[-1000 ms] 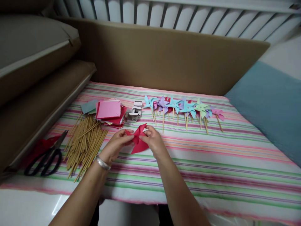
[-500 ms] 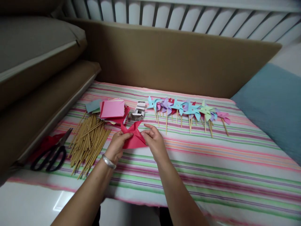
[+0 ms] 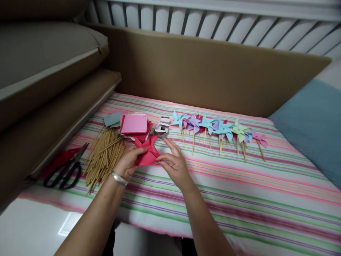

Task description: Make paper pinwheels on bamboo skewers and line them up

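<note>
My left hand [image 3: 129, 160], with a silver bracelet at the wrist, pinches a folded red paper pinwheel head [image 3: 146, 152] just above the striped cloth [image 3: 239, 185]. My right hand [image 3: 173, 164] touches the paper's right edge with thumb and forefinger, its other fingers spread. A pile of thin wooden sticks [image 3: 105, 156] lies just left of my left hand. Behind the red paper sits a stack of coloured paper squares [image 3: 132, 124] with a pink one on top. A row of finished pinwheels on sticks [image 3: 220, 129] lies to the right.
Black-handled scissors [image 3: 65, 170] lie at the far left on red scraps. A small white and grey object [image 3: 163, 127] sits between the paper stack and the pinwheels. A brown padded backrest [image 3: 213, 74] bounds the far side, and a blue cushion [image 3: 311, 124] lies right.
The red paper has moved down and left, closer to the cloth and the stick pile. My right hand has slid off its middle to its right edge, fingers opening. The view shifted slightly.
</note>
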The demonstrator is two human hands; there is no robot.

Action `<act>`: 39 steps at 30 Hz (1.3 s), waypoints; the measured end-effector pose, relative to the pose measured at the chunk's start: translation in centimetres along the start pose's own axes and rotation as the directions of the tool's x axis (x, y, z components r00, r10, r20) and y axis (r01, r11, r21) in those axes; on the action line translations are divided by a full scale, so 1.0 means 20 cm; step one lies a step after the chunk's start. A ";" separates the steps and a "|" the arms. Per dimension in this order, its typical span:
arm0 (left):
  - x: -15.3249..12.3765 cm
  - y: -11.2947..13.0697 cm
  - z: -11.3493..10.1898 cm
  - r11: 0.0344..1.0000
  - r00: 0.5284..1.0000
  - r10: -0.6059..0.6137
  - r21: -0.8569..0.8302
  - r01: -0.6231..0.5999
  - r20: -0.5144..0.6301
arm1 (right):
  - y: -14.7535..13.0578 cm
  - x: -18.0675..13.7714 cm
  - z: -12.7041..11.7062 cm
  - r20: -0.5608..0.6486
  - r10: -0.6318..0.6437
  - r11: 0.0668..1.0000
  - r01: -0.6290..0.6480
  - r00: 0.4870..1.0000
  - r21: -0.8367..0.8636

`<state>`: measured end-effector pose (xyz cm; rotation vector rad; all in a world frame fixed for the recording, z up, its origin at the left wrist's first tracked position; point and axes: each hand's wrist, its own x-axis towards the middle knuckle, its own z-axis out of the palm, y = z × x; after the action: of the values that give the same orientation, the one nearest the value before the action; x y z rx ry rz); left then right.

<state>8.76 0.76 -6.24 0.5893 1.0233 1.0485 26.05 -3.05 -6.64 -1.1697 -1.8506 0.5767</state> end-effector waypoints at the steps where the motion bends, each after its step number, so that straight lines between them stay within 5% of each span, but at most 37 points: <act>1: 0.00 -0.01 0.00 1.000 1.000 -0.007 0.029 0.006 0.011 | 0.00 0.00 0.00 0.002 0.015 1.000 -0.015 1.000 0.014; 11: -0.01 -0.10 0.07 0.981 0.996 -0.006 0.194 -0.011 0.089 | 0.03 0.01 0.03 -0.088 0.226 0.970 -0.216 0.970 0.108; 39: -0.04 -0.07 0.05 0.964 0.983 0.000 0.261 -0.049 0.184 | -0.01 0.02 0.04 -0.077 0.316 0.949 -0.314 0.946 0.041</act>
<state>10.15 -0.39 -6.55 0.9018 1.0023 0.8665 25.31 -2.77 -6.80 -1.4615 -1.5901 0.7177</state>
